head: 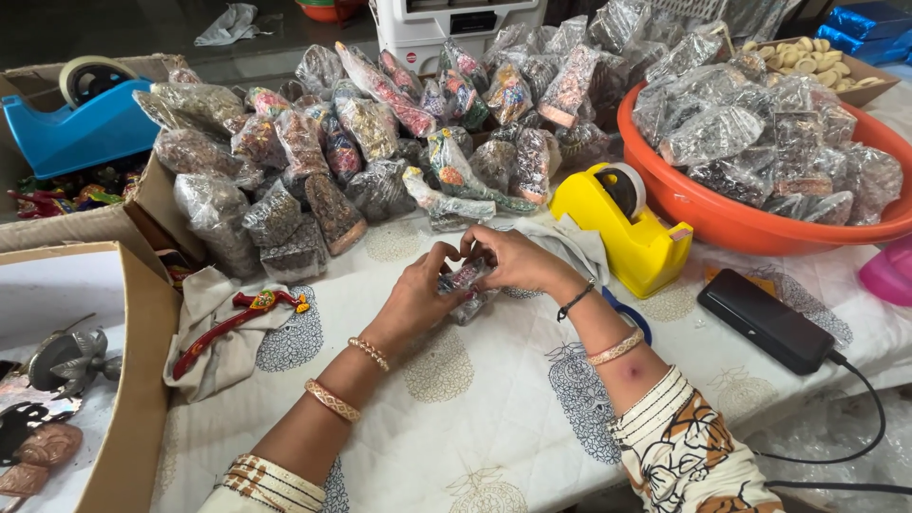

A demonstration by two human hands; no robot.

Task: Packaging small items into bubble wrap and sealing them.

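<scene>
Quilted white tabletop [494, 418] carries wrapped figurines [313, 161] at left. Centre: left hand [418, 294] and right hand [513, 261] both clasp a small cellophane-wrapped item [465, 285], apparently wrapping it. Sealing would require the yellow tape dispenser [632, 228] just right.

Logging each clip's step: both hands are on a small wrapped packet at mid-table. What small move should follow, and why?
Probably a reach by the right hand to the yellow tape dispenser for a strip. Both hands, the left hand too, pinch the clear wrap of the packet shut, the dispenser stands just beside the right hand, and the pile behind is already wrapped.
</scene>
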